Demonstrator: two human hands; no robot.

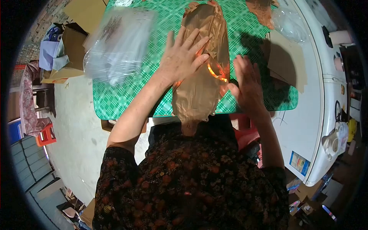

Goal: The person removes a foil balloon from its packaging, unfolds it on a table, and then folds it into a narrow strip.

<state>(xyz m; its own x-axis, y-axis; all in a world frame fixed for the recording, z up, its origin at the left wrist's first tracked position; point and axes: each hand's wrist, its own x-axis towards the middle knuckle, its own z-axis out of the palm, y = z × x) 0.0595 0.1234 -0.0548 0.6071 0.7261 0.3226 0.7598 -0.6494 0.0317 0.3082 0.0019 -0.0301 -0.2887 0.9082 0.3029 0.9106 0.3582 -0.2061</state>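
A flat, uninflated copper-coloured foil balloon [199, 92] lies lengthwise on the green checked tabletop [161, 50], its near tail hanging over the front edge. My left hand [182, 55] lies across the balloon's left half with fingers spread and thumb pointing right. Just past the balloon's right edge is my right hand [247, 82], its fingers stretched away from me and its thumb reaching toward the foil. Bright orange reflections show on the foil between the two hands. Neither hand grasps anything.
A stack of clear plastic bags [119, 46] covers the table's left part. On the right lie cardboard sheets [283, 57], a clear plastic bundle [289, 25] and another copper foil piece [260, 11]. An open cardboard box [73, 50] stands left of the table; a white refrigerator [320, 115] is to the right.
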